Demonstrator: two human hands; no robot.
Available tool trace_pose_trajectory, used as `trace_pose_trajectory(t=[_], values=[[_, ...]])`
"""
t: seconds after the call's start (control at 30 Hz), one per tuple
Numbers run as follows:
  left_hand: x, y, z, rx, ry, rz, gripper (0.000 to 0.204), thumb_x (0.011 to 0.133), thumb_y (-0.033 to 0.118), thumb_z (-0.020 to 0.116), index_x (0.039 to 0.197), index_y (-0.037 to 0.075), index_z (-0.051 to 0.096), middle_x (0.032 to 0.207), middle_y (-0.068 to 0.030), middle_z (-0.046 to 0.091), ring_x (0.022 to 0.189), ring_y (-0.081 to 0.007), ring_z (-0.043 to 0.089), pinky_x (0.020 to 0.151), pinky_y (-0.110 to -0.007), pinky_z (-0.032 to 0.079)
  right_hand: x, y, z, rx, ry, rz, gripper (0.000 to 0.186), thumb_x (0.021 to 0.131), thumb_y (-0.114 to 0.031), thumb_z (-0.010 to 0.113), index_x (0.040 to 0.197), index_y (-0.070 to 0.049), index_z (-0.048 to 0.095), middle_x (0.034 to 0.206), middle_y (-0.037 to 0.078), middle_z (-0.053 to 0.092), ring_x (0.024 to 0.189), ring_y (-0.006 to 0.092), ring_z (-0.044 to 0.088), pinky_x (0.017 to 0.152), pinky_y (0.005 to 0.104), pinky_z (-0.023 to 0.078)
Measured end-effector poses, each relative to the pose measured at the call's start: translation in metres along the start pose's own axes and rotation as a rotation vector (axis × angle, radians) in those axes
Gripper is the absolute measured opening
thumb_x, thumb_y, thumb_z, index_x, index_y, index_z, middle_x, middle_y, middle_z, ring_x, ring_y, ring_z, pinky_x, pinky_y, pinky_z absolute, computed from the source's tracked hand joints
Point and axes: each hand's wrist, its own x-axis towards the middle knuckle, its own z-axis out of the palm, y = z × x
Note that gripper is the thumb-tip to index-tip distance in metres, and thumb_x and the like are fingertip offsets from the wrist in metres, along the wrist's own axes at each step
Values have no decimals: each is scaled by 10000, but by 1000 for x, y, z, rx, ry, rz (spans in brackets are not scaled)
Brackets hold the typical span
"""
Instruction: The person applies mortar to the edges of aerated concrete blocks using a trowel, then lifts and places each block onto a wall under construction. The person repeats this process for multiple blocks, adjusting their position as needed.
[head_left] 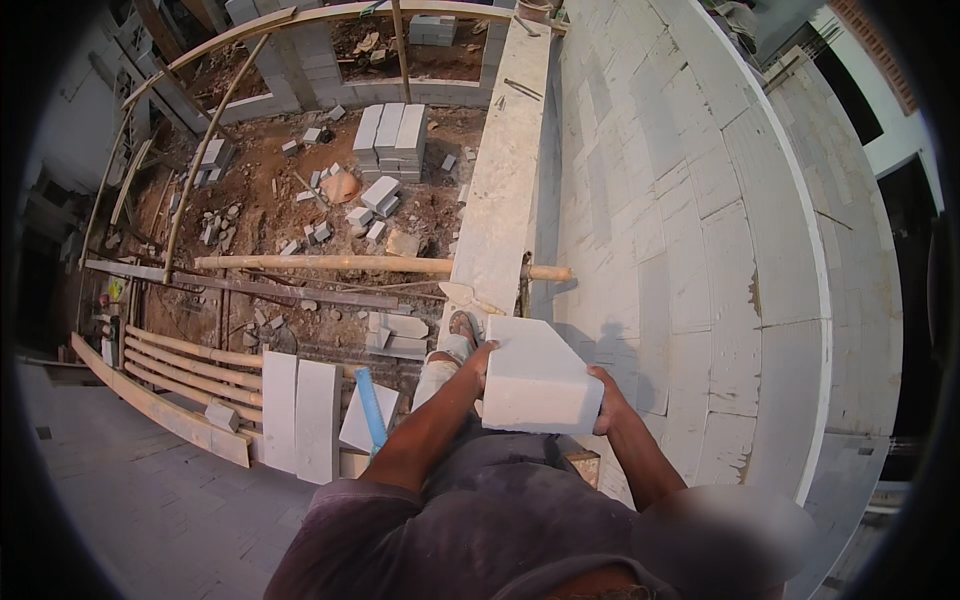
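Observation:
Both of my hands hold a white lightweight block (540,380) with one corner angled, in front of my body. My left hand (482,357) grips its left side and my right hand (608,400) its right side, fingers wrapped round it. Just beyond the block, a pale trowel (465,298) lies by my sandalled foot (462,328). At my lower left are more white blocks (315,420), a blue saw-like tool (370,405) and bamboo poles (190,370).
A narrow plank-like ledge (500,180) runs ahead beside a tall block wall (680,230) on my right. A horizontal bamboo pole (340,263) crosses near my feet. Below left lies rubble-strewn earth (250,180) with stacked blocks (390,140). Bamboo rails (215,120) stand farther left.

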Motion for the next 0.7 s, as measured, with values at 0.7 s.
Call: trace_pose_trajectory(t=[0.7], values=[[77, 412, 189, -46, 219, 186, 410, 964, 215, 441, 1302, 1, 533, 1179, -177, 639, 1010, -304, 664, 850, -423, 568, 195, -419, 208, -136, -106, 173, 575, 951, -452, 442, 1358, -50, 505, 1293, 144, 593, 1127, 296, 604, 923, 476, 500]])
